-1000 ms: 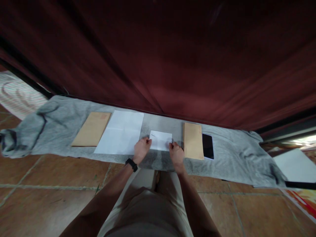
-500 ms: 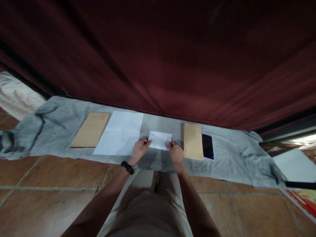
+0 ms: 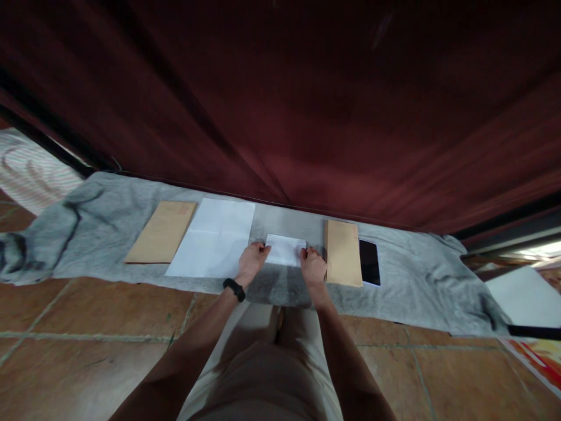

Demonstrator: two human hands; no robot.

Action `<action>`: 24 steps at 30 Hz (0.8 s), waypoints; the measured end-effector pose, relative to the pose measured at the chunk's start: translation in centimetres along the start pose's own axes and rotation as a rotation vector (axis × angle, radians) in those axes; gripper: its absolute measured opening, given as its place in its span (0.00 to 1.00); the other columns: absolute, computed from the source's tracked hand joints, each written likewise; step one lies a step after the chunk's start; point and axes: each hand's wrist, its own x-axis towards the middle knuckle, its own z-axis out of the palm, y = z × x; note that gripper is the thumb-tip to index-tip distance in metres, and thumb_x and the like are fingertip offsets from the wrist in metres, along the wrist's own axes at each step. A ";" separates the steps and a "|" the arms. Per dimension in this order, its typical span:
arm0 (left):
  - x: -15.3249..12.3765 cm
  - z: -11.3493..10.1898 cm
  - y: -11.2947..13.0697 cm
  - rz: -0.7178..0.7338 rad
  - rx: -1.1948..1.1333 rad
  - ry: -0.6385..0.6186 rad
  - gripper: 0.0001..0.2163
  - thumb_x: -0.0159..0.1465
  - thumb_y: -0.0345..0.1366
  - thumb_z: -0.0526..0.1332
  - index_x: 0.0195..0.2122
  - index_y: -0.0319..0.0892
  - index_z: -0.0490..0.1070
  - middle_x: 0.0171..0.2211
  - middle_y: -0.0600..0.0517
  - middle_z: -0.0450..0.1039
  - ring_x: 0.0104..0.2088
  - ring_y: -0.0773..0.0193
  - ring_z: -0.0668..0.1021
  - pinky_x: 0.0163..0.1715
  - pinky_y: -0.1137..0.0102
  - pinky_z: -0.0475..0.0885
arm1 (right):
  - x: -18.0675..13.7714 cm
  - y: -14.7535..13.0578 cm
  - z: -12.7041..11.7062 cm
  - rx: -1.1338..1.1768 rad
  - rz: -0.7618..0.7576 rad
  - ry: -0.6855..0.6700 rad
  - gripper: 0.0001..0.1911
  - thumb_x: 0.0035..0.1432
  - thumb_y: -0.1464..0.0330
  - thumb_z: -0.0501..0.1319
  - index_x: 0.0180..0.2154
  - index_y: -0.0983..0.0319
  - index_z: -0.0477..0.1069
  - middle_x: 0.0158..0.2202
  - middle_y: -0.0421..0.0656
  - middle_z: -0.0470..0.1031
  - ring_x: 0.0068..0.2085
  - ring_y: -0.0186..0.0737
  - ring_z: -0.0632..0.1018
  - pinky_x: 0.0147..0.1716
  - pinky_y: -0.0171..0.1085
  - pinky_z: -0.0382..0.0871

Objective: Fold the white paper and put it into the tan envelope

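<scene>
A small folded white paper (image 3: 284,250) lies on a grey cloth (image 3: 109,210) spread on the tiled floor. My left hand (image 3: 252,263), with a black wristband, pinches the paper's left edge. My right hand (image 3: 312,266) pinches its right edge. Both hands have their fingers curled onto the paper. A larger creased white sheet (image 3: 214,237) lies just left of my left hand. A brown envelope (image 3: 342,252) lies just right of my right hand.
Another brown envelope (image 3: 162,231) lies at the left on the cloth. A black phone (image 3: 369,262) rests beside the right envelope. A dark red curtain (image 3: 307,105) hangs behind. White paper (image 3: 523,297) lies at the far right on the floor. My knees are below.
The visible part of the small paper has become shorter front to back. Both hands have shifted slightly away from me along its edges.
</scene>
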 end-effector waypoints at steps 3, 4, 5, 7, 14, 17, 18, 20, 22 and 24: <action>0.0 0.0 0.2 -0.009 0.026 -0.001 0.15 0.69 0.49 0.57 0.40 0.47 0.79 0.41 0.48 0.82 0.43 0.56 0.82 0.36 0.69 0.70 | 0.2 0.0 0.1 -0.003 -0.007 0.008 0.16 0.73 0.62 0.53 0.42 0.64 0.76 0.37 0.53 0.82 0.38 0.43 0.84 0.36 0.35 0.71; 0.0 0.0 0.3 -0.008 0.033 -0.001 0.15 0.69 0.49 0.56 0.41 0.47 0.79 0.42 0.48 0.82 0.44 0.56 0.82 0.37 0.69 0.70 | 0.2 0.0 0.2 -0.004 -0.009 0.011 0.16 0.73 0.62 0.53 0.42 0.64 0.76 0.37 0.53 0.82 0.38 0.43 0.84 0.36 0.35 0.71; 0.0 -0.1 0.3 -0.007 0.041 0.001 0.15 0.69 0.49 0.56 0.41 0.47 0.79 0.43 0.48 0.82 0.44 0.55 0.82 0.38 0.69 0.70 | 0.2 0.1 0.2 -0.005 -0.012 0.014 0.16 0.73 0.62 0.53 0.42 0.64 0.76 0.37 0.53 0.82 0.38 0.43 0.84 0.36 0.35 0.71; -0.1 -0.1 0.4 -0.006 0.054 0.002 0.15 0.69 0.49 0.56 0.41 0.47 0.79 0.44 0.48 0.82 0.45 0.55 0.82 0.39 0.69 0.71 | 0.3 0.0 0.3 -0.006 -0.015 0.021 0.16 0.73 0.62 0.53 0.42 0.65 0.76 0.37 0.53 0.82 0.38 0.42 0.83 0.36 0.34 0.71; -0.2 0.0 0.6 -0.029 0.088 0.011 0.16 0.69 0.49 0.56 0.44 0.47 0.79 0.46 0.47 0.82 0.47 0.55 0.82 0.40 0.68 0.72 | 0.5 -0.2 0.6 0.001 -0.002 0.054 0.16 0.73 0.62 0.52 0.43 0.65 0.74 0.37 0.52 0.82 0.38 0.42 0.83 0.36 0.34 0.70; -0.1 -0.1 0.7 -0.030 0.100 0.012 0.16 0.69 0.49 0.55 0.44 0.47 0.79 0.46 0.46 0.82 0.47 0.54 0.82 0.40 0.67 0.73 | 0.1 0.0 0.6 0.035 -0.025 0.121 0.15 0.74 0.63 0.51 0.45 0.65 0.73 0.37 0.51 0.81 0.39 0.44 0.82 0.38 0.37 0.70; -0.1 -0.1 0.7 -0.029 0.103 0.013 0.16 0.69 0.49 0.55 0.45 0.48 0.79 0.47 0.47 0.82 0.47 0.54 0.82 0.41 0.67 0.73 | -0.2 0.1 0.6 0.050 -0.048 0.157 0.15 0.73 0.64 0.51 0.46 0.65 0.72 0.38 0.51 0.80 0.40 0.45 0.81 0.40 0.38 0.70; -0.1 -0.1 0.8 -0.027 0.111 0.015 0.16 0.69 0.49 0.56 0.45 0.48 0.79 0.47 0.47 0.82 0.47 0.54 0.82 0.41 0.68 0.73 | -1.1 0.2 0.6 0.084 -0.117 0.235 0.15 0.73 0.65 0.51 0.49 0.65 0.72 0.42 0.54 0.79 0.45 0.48 0.79 0.45 0.42 0.69; -0.2 -0.1 0.8 -0.029 0.119 0.018 0.16 0.69 0.49 0.56 0.45 0.48 0.79 0.46 0.47 0.82 0.46 0.54 0.82 0.40 0.68 0.73 | -2.1 0.2 0.8 0.139 -0.219 0.290 0.16 0.73 0.66 0.50 0.54 0.65 0.70 0.50 0.56 0.77 0.52 0.50 0.76 0.51 0.46 0.67; -0.3 0.0 0.9 -0.032 0.125 0.024 0.16 0.69 0.50 0.56 0.44 0.48 0.79 0.46 0.47 0.82 0.46 0.54 0.83 0.40 0.68 0.73 | -3.3 0.0 1.2 0.212 -0.346 0.297 0.19 0.73 0.67 0.49 0.59 0.64 0.68 0.58 0.55 0.73 0.60 0.49 0.71 0.57 0.48 0.64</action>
